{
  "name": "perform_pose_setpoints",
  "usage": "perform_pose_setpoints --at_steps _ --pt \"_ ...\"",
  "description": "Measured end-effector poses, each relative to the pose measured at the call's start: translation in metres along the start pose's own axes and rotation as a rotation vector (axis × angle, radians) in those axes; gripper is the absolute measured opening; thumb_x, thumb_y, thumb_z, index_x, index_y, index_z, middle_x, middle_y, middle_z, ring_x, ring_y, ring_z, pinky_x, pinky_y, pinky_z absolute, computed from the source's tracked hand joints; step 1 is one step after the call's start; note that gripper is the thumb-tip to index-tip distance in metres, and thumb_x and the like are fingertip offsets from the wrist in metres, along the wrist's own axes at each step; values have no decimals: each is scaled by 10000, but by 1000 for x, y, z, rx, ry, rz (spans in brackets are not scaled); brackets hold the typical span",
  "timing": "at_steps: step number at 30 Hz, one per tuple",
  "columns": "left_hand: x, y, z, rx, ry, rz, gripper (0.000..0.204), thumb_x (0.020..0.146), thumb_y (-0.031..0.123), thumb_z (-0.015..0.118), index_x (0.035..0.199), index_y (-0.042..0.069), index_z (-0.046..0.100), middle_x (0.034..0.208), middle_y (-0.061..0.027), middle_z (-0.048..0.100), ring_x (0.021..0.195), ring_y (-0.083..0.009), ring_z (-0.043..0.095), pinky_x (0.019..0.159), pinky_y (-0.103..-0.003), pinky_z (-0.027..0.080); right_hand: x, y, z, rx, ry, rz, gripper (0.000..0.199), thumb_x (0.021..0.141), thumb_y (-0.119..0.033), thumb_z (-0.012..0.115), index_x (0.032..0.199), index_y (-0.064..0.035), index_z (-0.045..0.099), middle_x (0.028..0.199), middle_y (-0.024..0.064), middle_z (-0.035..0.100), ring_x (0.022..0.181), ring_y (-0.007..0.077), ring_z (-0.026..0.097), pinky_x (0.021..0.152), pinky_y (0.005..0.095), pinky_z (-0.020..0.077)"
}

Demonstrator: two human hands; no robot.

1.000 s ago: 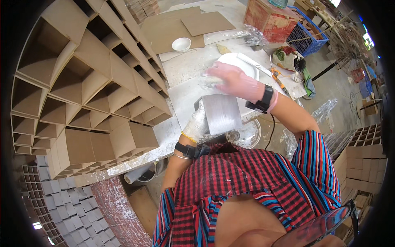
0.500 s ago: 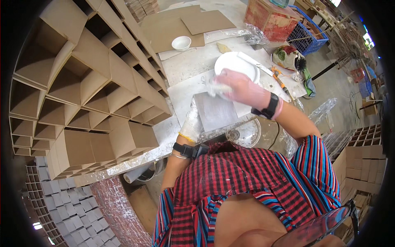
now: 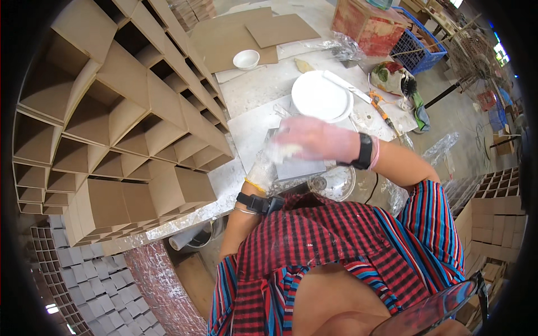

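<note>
A flat grey square board (image 3: 302, 169) lies on the worktable near my body, its upper part covered by my hands. My left hand (image 3: 261, 172), in a white knit glove with a yellow cuff, rests against the board's left edge; its fingers are hidden. Over the board my right hand (image 3: 320, 140), in a pink glove and blurred by motion, is closed round a pale thing (image 3: 289, 150) too smeared to name. Just beyond it stands a round white tub (image 3: 320, 95), with a white flat strip (image 3: 343, 83) lying across its rim.
Stacked brown cardboard dividers (image 3: 129, 112) rise on the left. Farther back are a small white bowl (image 3: 246, 59) and cardboard sheets (image 3: 280, 31). To the right lie an orange-and-black tool (image 3: 382, 111), a patterned cloth (image 3: 390, 77) and a blue crate (image 3: 421, 56); a fan (image 3: 473, 59) stands beyond.
My right hand has moved left and toward me, from beside the tub to over the board near my left hand. My left hand has stayed in place.
</note>
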State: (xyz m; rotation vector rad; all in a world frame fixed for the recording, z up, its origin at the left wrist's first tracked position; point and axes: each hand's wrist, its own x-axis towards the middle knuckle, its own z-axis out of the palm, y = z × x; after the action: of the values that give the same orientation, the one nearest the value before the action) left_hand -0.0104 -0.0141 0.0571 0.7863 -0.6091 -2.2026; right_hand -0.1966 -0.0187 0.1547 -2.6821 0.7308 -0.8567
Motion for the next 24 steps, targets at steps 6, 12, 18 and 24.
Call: perform_pose_setpoints --at_steps 6,12,18,24 --pt "-7 1 0 6 14 16 554 1018 449 325 1338 15 451 1252 -141 571 1088 -248 597 902 -372 526 20 38 7 -5 9 158 414 757 -76 658 1165 -115 600 1066 154 598 1014 339 580 914 408 468" --pt "-14 10 -2 388 -146 244 560 1017 455 322 1342 17 448 1255 -146 570 1092 -249 596 903 -373 526 -18 21 4 127 -9 252 464 753 -124 685 1208 -119 592 1136 159 585 1053 344 577 924 399 474" --pt "-20 7 -3 -160 -7 -18 590 1007 493 331 1345 24 452 1275 -150 561 1102 -255 594 913 -376 520 -38 8 10 -29 -43 72 443 707 -61 710 1139 -105 622 1035 123 602 986 313 595 862 384 486" --pt "-33 16 25 -103 172 -28 539 1006 421 386 1359 17 436 1329 -143 528 1166 -292 556 962 -413 490 -19 61 -11 -27 181 442 425 749 -71 666 1168 -58 594 1084 163 587 1038 329 572 925 372 462"
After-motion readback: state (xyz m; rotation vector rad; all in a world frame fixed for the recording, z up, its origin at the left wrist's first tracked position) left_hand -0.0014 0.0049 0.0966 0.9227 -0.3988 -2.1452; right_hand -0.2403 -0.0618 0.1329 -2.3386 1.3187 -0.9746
